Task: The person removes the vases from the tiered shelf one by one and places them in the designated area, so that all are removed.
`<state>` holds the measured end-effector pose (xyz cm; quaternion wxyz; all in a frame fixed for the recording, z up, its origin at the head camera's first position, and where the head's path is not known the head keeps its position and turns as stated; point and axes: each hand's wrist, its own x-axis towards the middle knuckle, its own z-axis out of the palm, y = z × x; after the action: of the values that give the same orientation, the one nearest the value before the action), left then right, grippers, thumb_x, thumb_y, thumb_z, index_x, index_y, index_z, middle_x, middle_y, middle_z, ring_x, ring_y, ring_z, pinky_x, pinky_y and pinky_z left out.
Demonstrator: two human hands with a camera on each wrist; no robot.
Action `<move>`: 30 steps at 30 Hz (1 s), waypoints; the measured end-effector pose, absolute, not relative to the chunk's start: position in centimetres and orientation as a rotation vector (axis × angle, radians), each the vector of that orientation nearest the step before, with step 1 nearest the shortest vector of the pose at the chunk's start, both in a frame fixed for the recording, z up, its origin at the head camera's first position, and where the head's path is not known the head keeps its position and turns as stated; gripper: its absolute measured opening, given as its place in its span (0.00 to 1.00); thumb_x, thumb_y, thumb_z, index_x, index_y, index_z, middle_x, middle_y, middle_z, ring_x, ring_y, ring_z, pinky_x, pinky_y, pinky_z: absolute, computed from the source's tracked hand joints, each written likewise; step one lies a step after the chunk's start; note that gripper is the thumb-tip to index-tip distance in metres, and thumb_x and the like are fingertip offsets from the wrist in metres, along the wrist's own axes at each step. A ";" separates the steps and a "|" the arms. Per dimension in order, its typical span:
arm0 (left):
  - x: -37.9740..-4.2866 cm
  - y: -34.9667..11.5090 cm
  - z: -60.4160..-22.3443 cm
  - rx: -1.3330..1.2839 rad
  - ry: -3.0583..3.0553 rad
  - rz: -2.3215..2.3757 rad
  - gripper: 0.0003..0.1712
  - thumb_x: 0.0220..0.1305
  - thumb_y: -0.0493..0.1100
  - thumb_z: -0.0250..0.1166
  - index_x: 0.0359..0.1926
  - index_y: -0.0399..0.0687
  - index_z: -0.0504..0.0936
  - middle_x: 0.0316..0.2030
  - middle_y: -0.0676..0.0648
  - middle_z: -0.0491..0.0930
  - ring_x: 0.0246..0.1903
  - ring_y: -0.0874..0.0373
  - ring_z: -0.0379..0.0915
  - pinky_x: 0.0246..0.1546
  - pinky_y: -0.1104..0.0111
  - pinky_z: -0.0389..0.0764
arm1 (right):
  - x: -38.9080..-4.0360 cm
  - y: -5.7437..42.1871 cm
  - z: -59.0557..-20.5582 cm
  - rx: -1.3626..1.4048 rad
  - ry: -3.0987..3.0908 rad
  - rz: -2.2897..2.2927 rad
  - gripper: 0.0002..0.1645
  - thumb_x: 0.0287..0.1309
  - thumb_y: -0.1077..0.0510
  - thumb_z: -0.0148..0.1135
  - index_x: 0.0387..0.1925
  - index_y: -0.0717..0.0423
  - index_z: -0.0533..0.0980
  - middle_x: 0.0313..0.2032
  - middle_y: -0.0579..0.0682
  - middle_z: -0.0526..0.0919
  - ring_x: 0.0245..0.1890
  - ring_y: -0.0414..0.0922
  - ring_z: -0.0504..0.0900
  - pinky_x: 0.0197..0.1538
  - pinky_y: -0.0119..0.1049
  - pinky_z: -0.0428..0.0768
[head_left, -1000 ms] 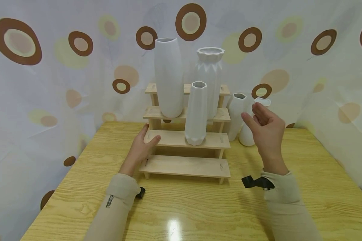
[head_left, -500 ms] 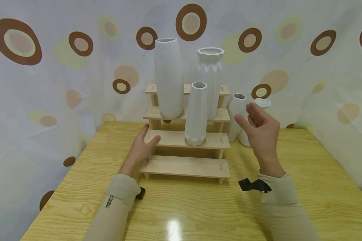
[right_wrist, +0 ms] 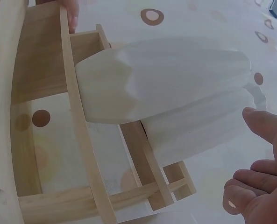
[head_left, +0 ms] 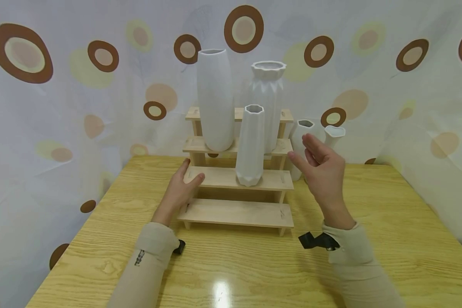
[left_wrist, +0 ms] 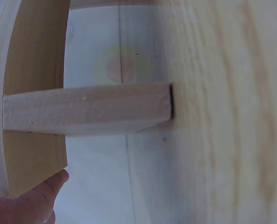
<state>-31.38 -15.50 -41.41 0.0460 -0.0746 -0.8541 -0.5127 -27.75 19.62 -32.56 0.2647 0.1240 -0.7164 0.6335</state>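
A stepped wooden display stand (head_left: 238,212) stands on the table. My left hand (head_left: 178,190) holds its left end, the thumb on top of the second step from the bottom; in the left wrist view, the left hand's fingers (left_wrist: 42,193) show at the board's end. A slim faceted white vase (head_left: 250,145) stands upright on that step. On the step above are a tall smooth white vase (head_left: 215,100) and a white vase with a pleated neck (head_left: 268,92). My right hand (head_left: 325,177) is raised in the air right of the stand, holding nothing, thumb apart from loosely bent fingers.
Right of the stand, two more white vases stand on the table, partly behind my right hand: one with an angular mouth (head_left: 298,139) and one with a wavy rim (head_left: 333,134). A patterned cloth (head_left: 111,98) hangs behind the wooden table (head_left: 254,265).
My right hand has moved left and slightly down, from in front of the wavy-rimmed vase toward the stand. The left hand, the stand and the vases have stayed put.
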 end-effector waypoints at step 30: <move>-31.4 -15.5 -41.5 -0.238 -2.608 -1.541 0.52 0.69 0.64 0.57 0.79 0.44 0.44 0.77 0.47 0.43 0.75 0.49 0.38 0.72 0.52 0.48 | -27.7 16.6 -34.2 0.485 -2.047 1.675 0.35 0.54 0.62 0.74 0.63 0.62 0.74 0.62 0.55 0.76 0.63 0.47 0.74 0.61 0.35 0.72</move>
<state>-31.43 -15.51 -41.46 0.0512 -0.0781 -0.8572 -0.5065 -27.68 16.56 -34.23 0.2245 0.1758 -0.7417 0.6071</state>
